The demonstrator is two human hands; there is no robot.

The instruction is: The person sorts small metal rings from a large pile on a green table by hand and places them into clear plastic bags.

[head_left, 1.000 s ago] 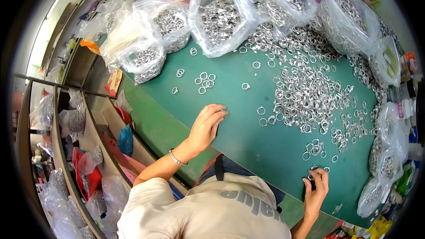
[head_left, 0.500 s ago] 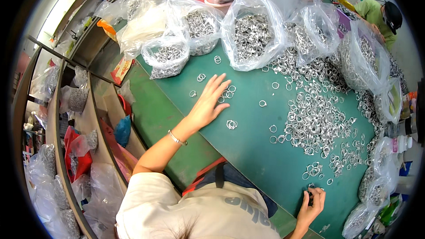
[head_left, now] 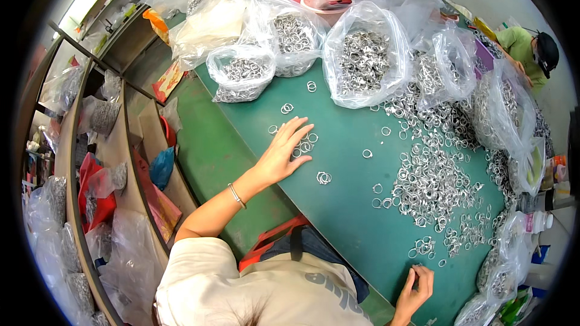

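Note:
My left hand (head_left: 281,154) lies flat on the green table top (head_left: 344,205) with its fingers spread, the fingertips touching a few loose metal rings (head_left: 305,145). A small cluster of rings (head_left: 324,177) sits just to its right. My right hand (head_left: 415,287) is near the table's front edge with its fingers curled; whether a ring is pinched in it is not visible. A large heap of silver rings (head_left: 430,178) covers the table's right side, a short way above that hand.
Clear plastic bags of rings (head_left: 364,54) stand along the back and right of the table. Shelves with more bags (head_left: 96,115) run along the left. Another person in a green top (head_left: 524,45) sits at the far right.
My left hand has slid farther up the table to the loose rings. The view has shifted, so the bags look nearer. My right hand stays by the front edge.

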